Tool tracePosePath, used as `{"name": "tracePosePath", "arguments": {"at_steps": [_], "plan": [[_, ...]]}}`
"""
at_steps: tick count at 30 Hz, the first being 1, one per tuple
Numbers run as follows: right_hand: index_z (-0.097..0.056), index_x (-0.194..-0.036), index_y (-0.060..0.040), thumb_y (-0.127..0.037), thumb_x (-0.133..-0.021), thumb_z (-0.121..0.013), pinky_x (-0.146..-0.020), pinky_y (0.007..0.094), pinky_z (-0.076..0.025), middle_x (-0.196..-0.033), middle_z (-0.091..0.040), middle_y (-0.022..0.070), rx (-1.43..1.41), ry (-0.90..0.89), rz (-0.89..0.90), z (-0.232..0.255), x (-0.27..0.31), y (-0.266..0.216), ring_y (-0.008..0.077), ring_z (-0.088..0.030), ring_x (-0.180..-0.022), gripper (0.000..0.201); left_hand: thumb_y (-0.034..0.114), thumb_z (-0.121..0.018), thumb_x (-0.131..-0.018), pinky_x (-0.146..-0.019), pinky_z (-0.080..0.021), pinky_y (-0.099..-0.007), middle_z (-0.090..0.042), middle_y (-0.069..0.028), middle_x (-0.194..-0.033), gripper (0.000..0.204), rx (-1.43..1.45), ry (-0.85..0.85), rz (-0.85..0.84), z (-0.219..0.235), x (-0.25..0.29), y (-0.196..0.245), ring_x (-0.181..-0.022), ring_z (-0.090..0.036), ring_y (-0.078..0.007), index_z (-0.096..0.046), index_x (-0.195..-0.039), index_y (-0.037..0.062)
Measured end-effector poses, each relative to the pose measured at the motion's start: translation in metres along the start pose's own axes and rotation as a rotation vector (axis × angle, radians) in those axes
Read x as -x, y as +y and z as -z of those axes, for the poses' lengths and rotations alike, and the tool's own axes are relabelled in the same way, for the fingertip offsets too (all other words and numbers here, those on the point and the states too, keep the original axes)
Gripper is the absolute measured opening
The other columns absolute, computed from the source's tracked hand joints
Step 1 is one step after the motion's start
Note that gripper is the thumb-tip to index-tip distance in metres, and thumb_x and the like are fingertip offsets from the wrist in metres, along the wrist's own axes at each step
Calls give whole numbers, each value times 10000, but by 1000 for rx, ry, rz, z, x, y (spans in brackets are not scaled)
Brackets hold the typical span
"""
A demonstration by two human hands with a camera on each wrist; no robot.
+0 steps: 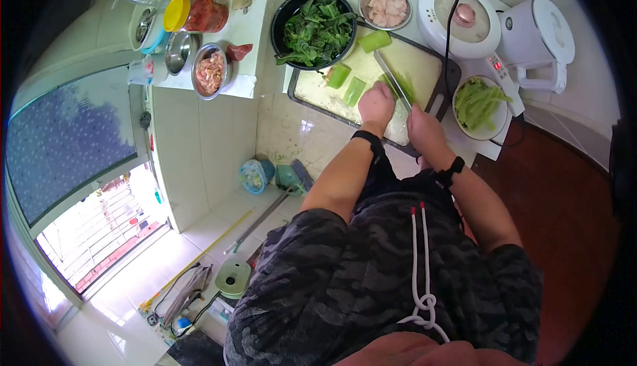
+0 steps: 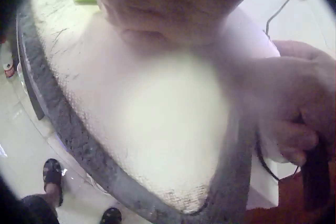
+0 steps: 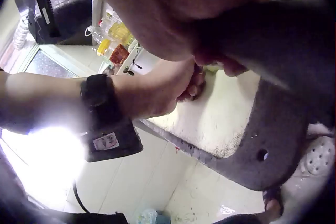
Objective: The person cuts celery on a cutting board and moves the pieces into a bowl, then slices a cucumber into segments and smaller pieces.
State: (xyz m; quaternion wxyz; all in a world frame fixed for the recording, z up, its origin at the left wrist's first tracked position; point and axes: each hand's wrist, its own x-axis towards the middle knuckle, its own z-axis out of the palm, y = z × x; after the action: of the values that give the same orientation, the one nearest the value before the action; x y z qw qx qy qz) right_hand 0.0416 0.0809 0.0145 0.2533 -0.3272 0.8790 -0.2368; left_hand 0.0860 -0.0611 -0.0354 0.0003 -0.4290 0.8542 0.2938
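Note:
On the cutting board [image 1: 312,91] lie green stem chunks [image 1: 353,91] and, right of the blade, thin green slices [image 1: 403,87]. The right hand [image 1: 426,129] grips the knife [image 1: 393,77] by its handle, the blade slanting up and left. Beside the blade the left hand [image 1: 376,106] rests at the green pieces with its fingers curled down; what is under its fingertips is hidden. The right wrist view shows the left hand [image 3: 157,88] on the board with curled fingers. In the left wrist view the right hand [image 2: 294,103] curls round a dark handle [image 2: 316,174].
Behind the board stand a black pot of leafy greens [image 1: 317,29] and a bowl of pale meat [image 1: 387,9]. A white cooker [image 1: 459,24], a kettle [image 1: 536,34] and a bowl of green strips [image 1: 479,106] are at the right. A dark cord [image 1: 452,21] hangs near the board's right edge.

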Motion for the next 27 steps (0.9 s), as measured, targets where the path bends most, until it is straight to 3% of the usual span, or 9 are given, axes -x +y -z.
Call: {"name": "tracePosePath", "arguments": {"at_steps": [3,7,10,27], "plan": [[-506,-952,16,-134,-917,-460,-628,561,-485,-692,-626,243,14,-8,-2,2,0,-1,437,-637,-678,161,324,-442,-959,-650,-501,-514,-654,-216,-726,341,55,67,61,9,3,-1,-703,-640,-420,-607,-835,54],[-511,-960,16,-143,-923,-459,-621,558,-485,-687,-624,244,3,0,-11,2,2,-1,435,-636,-674,171,317,-467,-954,-656,-497,-520,-652,-222,-737,309,163,30,97,18,3,5,-713,-633,-432,-593,-856,52],[-510,-969,13,-143,-926,-457,-609,561,-481,-673,-617,244,-30,44,14,-2,3,2,440,-629,-657,170,348,-477,-946,-705,-489,-530,-652,-228,-777,319,104,13,92,13,0,7,-765,-627,-441,-594,-869,61],[-500,-1019,44,-89,-882,-482,-601,518,-514,-687,-634,231,94,-90,8,15,23,-26,408,-653,-651,192,271,-438,-952,-655,-499,-528,-657,-226,-750,260,-7,8,57,6,-3,2,-717,-638,-427,-591,-893,70]]}}
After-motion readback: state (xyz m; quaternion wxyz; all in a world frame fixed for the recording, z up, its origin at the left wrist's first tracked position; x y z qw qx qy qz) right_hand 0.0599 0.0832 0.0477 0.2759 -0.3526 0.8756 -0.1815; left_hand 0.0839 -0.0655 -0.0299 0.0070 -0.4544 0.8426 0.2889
